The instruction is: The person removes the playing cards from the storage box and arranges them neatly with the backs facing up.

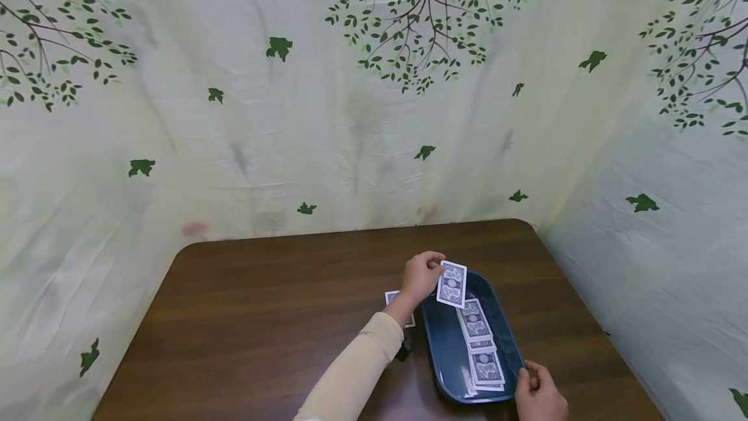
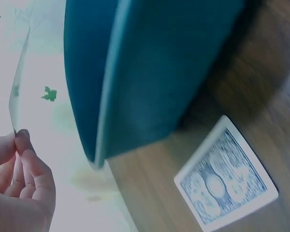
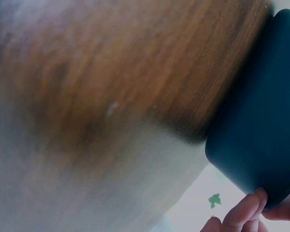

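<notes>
My left hand (image 1: 422, 276) pinches a blue-and-white playing card (image 1: 452, 284) by its edge, back side up, above the far end of a dark blue tray (image 1: 435, 353). In the left wrist view that card (image 2: 18, 87) is nearly edge-on between thumb and fingertips. Inside the tray, several playing cards (image 1: 486, 368) lie overlapping in a row, patterned backs up. My right hand (image 1: 542, 394) grips the tray's near right rim, thumb and fingers on either side of it. Another card (image 2: 227, 179) lies on the table left of the tray, partly hidden by my left wrist in the head view.
The brown wooden table (image 1: 280, 317) extends left of the tray and a narrower strip runs along its right. Behind the table hangs a pale cloth (image 1: 350, 167) printed with branches and leaves. A small black object (image 1: 403, 349) shows under my left sleeve.
</notes>
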A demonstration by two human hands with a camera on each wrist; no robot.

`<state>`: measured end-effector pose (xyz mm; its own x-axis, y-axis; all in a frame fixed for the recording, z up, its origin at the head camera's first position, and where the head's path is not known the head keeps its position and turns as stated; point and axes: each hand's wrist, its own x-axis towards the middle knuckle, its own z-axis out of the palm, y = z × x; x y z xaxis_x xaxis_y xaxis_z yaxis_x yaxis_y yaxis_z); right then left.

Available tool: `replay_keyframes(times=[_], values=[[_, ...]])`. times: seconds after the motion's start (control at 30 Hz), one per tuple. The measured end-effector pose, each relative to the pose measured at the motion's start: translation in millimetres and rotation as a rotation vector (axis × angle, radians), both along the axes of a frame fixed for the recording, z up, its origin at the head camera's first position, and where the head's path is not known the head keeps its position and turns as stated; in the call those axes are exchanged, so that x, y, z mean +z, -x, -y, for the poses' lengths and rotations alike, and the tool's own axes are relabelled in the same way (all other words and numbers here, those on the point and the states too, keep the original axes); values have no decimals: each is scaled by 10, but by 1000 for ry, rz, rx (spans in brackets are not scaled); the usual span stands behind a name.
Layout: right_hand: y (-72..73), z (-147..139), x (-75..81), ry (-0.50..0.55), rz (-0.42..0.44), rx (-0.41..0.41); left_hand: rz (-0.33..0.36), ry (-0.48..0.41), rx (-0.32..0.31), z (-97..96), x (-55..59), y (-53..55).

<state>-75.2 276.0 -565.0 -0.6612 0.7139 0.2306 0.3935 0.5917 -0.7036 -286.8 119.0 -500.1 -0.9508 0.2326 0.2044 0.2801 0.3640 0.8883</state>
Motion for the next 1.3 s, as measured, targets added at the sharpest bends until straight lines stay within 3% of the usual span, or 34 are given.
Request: replay_keyframes(times=[0.1,0.53,0.97,1.3], values=[[6,4,-3,9,16,5,-1,-11,3,80,-24,15],[0,10,25,28,61,-7,117,-63,13,338,-62,10],[-5,20,54,49,93,2,109,-107,69,664,-145,33],[-24,41,81,66,98,-10,137,-112,108,913,-331,53]])
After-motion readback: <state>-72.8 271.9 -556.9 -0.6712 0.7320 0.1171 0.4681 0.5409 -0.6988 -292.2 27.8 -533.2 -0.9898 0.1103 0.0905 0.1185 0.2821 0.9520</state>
